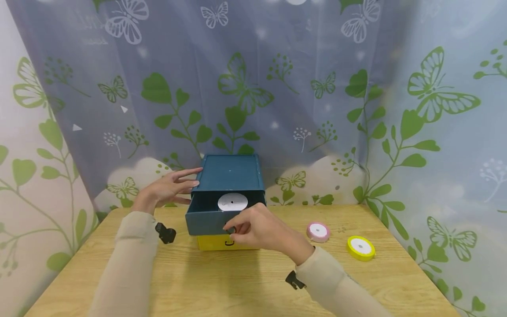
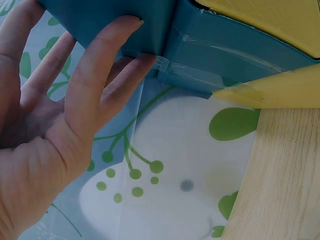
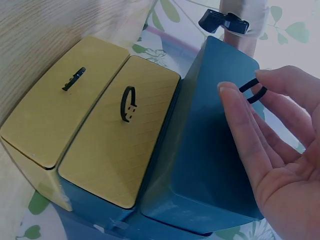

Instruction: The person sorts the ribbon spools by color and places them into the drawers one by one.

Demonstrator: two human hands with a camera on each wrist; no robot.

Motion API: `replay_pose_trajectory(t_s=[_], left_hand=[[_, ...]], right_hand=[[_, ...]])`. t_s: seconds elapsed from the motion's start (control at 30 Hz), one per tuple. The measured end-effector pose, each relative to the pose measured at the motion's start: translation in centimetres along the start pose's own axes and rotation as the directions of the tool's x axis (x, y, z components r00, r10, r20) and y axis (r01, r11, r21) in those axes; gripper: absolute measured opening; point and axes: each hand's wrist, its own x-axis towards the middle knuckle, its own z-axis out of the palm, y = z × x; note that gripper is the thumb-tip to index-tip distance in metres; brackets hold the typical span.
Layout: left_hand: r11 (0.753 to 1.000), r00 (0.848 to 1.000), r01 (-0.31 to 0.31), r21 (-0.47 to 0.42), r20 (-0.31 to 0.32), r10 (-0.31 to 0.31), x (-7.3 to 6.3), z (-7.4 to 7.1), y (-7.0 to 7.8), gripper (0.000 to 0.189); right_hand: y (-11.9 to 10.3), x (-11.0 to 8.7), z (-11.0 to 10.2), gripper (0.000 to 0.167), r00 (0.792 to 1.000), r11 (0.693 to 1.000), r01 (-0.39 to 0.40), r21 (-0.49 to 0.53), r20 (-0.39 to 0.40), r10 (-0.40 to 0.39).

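A small blue drawer cabinet (image 1: pixel 229 172) stands on the table, with its top blue drawer (image 1: pixel 206 223) pulled out. Inside that drawer lies a white-faced ribbon spool (image 1: pixel 239 202), partly hidden by the drawer front. My right hand (image 1: pixel 263 229) pinches the drawer's black loop handle (image 3: pixel 257 95) between thumb and fingers. On the opposite side, my left hand (image 1: pixel 168 188) has its fingers spread, with the fingertips (image 2: pixel 131 22) against the cabinet's side wall. Lower down are yellow drawers (image 3: pixel 122 145) with black loop handles.
To the right on the wooden table (image 1: pixel 277 286) lie a pink ribbon spool (image 1: pixel 318 231) and a yellow ribbon spool (image 1: pixel 361 248). A patterned curtain (image 1: pixel 277 132) with butterflies and leaves hangs close behind the cabinet and along both sides.
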Motion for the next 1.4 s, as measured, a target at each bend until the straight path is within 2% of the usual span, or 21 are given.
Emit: replay_pose_trajectory(t_s=[0.33,0.6,0.83,1.03,1.4], left_hand=[[1.0,1.0,0.009,0.014,-0.007,-0.009,0.0,0.0,0.1,0.075],[1.0,1.0,0.0,0.019,-0.007,0.0,0.1,-0.1,0.0,0.075],[1.0,1.0,-0.001,0.026,-0.008,0.001,0.1,-0.1,-0.1,0.075],[0.999,1.0,-0.002,0.035,-0.012,0.003,0.2,-0.1,-0.3,0.074],[1.0,1.0,-0.008,0.025,-0.007,0.009,0.1,-0.2,-0.2,0.075]], right_hand=[[0.7,0.2,0.3,0.022,0.992,0.991,-0.124,0.047,-0.011,0.124],[1.0,0.5,0.4,0.026,0.986,0.986,-0.167,0.024,-0.019,0.168],[1.3,0.7,0.6,0.025,0.985,0.986,-0.163,0.01,-0.045,0.164],[1.6,0.8,0.8,0.024,0.98,0.982,-0.185,0.041,-0.066,0.188],[2.0,0.8,1.3,0.028,0.958,0.963,-0.254,0.089,-0.115,0.263]])
